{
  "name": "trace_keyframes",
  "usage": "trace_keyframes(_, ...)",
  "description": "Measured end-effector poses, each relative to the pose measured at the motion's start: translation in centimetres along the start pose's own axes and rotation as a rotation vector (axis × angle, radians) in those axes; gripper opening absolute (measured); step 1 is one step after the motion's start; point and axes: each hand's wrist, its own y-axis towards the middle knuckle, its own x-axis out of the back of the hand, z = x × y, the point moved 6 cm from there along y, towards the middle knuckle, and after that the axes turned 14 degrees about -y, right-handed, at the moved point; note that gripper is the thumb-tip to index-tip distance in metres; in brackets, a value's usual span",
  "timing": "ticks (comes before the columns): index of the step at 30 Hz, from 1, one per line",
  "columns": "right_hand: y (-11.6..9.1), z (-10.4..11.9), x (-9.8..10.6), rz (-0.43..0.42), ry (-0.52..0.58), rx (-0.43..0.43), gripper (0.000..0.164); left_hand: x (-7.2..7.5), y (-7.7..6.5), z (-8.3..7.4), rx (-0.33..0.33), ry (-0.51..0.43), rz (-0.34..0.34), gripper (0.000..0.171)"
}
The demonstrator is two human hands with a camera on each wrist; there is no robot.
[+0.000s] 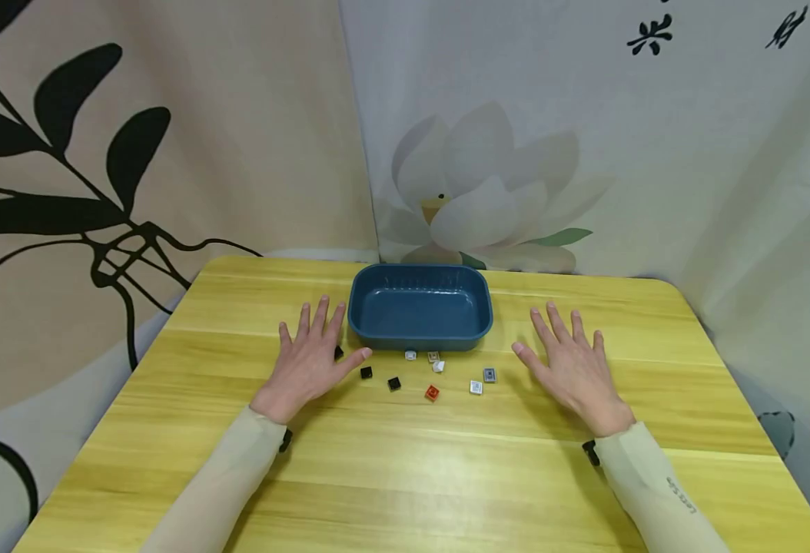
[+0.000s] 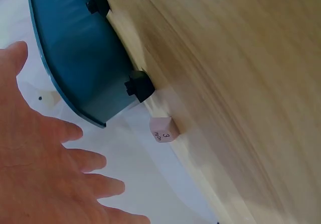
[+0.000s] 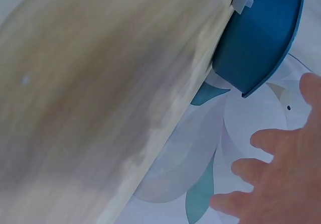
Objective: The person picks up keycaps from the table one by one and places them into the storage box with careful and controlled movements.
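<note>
My left hand (image 1: pixel 308 365) hovers palm down with fingers spread, just left of a dark blue rectangular tray (image 1: pixel 419 343). On the tray's other side my right hand (image 1: pixel 574 376) is spread the same way, holding nothing. Between them lie several small pieces that look like keycaps: black ones (image 1: pixel 394 384), a red one (image 1: pixel 432 393), white ones (image 1: pixel 476 388) and a grey one (image 1: pixel 490 375). A black piece (image 1: pixel 339 352) is partly covered by the left hand. The left wrist view shows a pale pink keycap (image 2: pixel 163 129) marked 3, hidden in the head view.
A yellow wooden table (image 1: pixel 391 491) bears everything, the tray standing near its back edge. Behind it hangs a pale curtain (image 1: pixel 273 153) printed with dark leaves and a large flower. Dark bands (image 1: pixel 591 452) sit at the wrists beside the light sleeves.
</note>
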Motion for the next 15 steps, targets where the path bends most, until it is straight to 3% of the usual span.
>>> trace_keyframes(15, 0.00, 0.71, 0.46, -0.018, 0.020, 0.010, 0.085, -0.07, 0.10, -0.14, 0.013, -0.032, 0.001, 0.105)
